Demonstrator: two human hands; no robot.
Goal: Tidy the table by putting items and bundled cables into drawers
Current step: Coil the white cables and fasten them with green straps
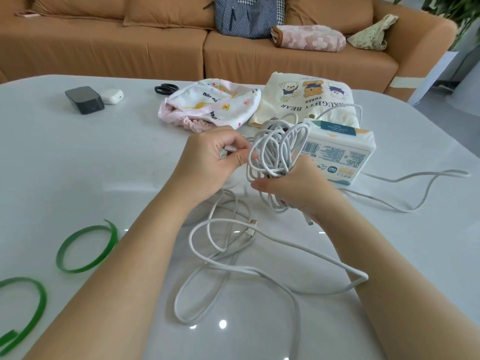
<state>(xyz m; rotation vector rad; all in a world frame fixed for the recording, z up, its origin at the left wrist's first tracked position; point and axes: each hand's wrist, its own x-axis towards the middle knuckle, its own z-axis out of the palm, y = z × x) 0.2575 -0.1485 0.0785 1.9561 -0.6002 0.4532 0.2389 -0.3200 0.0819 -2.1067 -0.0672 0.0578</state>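
Note:
Several loops of white cable (276, 149) stand up from my right hand (298, 188), which grips the coil at its lower part above the white table (78, 162). My left hand (213, 162) pinches a white strand of the same cable just left of the coil. More loose white cable (233, 258) sprawls on the table below both hands, with plugs showing near the middle. Another strand (415, 178) trails off to the right. Two green strap loops (85, 248) (26, 307) lie at the lower left.
A tissue pack (342, 154) sits right behind the coil. Behind it lie a bear-print cloth (306, 94) and a patterned cloth (215, 105). Scissors (166, 89), a black box (84, 100) and a white earbud case (113, 96) lie farther back. An orange sofa (155, 48) stands beyond.

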